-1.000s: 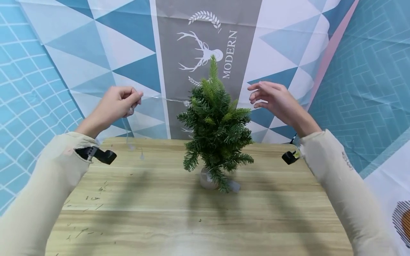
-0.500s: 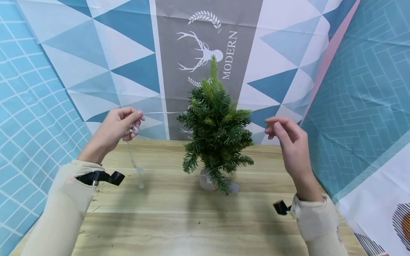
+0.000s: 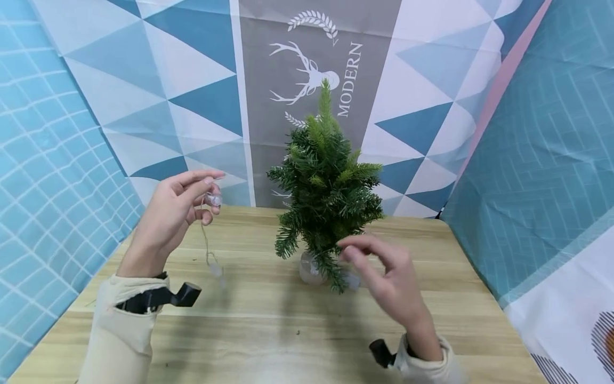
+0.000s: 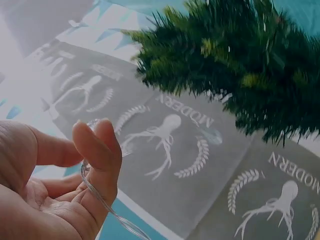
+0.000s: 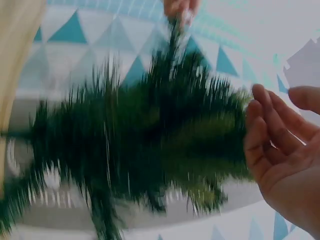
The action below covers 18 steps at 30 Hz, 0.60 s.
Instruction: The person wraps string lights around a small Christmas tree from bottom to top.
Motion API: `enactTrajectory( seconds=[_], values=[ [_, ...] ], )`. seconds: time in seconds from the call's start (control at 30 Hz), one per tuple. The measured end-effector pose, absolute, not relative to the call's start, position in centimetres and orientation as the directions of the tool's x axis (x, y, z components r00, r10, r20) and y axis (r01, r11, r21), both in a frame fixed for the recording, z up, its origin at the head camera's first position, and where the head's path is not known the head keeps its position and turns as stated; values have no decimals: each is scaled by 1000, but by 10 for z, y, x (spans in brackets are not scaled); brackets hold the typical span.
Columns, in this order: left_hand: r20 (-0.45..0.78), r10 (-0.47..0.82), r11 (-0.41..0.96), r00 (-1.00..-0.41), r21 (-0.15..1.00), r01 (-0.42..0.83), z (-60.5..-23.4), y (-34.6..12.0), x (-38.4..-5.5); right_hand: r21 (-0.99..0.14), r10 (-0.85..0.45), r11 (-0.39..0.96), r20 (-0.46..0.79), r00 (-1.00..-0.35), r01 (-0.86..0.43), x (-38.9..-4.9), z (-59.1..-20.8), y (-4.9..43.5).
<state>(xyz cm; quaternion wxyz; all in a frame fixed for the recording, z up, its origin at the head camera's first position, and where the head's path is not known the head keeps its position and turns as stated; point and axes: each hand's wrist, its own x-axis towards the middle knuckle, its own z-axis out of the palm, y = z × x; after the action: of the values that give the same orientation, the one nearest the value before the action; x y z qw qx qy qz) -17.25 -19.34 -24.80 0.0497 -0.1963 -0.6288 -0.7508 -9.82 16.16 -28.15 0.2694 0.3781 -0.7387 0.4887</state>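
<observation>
A small artificial Christmas tree [image 3: 326, 181] stands upright on the table, with a round pale base [image 3: 310, 269]. Left of it, my left hand [image 3: 175, 213] pinches a thin clear wire of string lights [image 4: 106, 204] between thumb and fingers. Translucent bulbs sit among those fingers, and a loose length [image 3: 207, 242] with clear bulbs dangles below. My right hand [image 3: 390, 277] is at the tree's lower right, its fingers loosely bent and holding nothing. In the right wrist view, that hand's fingertips [image 5: 257, 92] are close beside the blurred branches.
A small translucent piece [image 3: 352, 280] lies beside the base on the wooden table [image 3: 249, 330]. Patterned cloth [image 3: 206, 64] with a deer print hangs close behind the tree. Blue cloths flank the left and right sides.
My right hand has come down and inward from the tree's upper right to its lower branches. My left hand has lowered, and the wire once stretched toward the tree no longer shows taut.
</observation>
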Motion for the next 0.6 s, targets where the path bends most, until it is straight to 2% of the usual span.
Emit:
enactTrajectory(
  seconds=[0.17,0.33,0.47,0.6],
  values=[
    [457,202,-339,-866,862,376,-260,-184,-161,-533,-441,259,677,-590,-805,-93,-290,130],
    [489,218,-412,-845,830,375,-269,-173,-153,-589,-552,302,533,-641,-749,-97,-301,106],
    [499,210,-393,-841,830,395,-273,-166,-145,-670,-597,332,395,-698,-663,-98,-308,95],
    [505,205,-344,-838,839,421,-275,-159,-139,-680,-600,377,338,-725,-629,-102,-314,88]
  ],
)
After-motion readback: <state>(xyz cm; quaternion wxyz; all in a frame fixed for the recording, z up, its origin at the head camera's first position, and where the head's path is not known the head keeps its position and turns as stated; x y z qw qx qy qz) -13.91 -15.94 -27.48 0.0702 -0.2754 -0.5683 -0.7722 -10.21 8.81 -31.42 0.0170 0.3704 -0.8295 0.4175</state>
